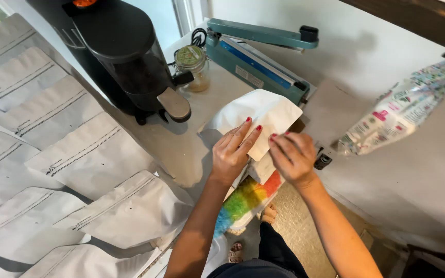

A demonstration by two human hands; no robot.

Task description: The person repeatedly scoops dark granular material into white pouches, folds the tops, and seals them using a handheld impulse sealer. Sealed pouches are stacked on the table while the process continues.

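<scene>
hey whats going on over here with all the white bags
A person stands at a white counter holding a white pouch with both hands: the left hand lies on its lower edge and the right hand pinches the corner. The pouch sits just in front of a teal heat sealer, whose arm is raised. A black grinder and a small glass jar stand behind it. Rows of similar white pouches lie flat on the left.

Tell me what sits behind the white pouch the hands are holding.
Behind the white pouch stands a teal heat sealer, arm raised, with a small lidded glass jar beside it. The left hand and right hand grip the pouch; its contents are hidden.
</scene>
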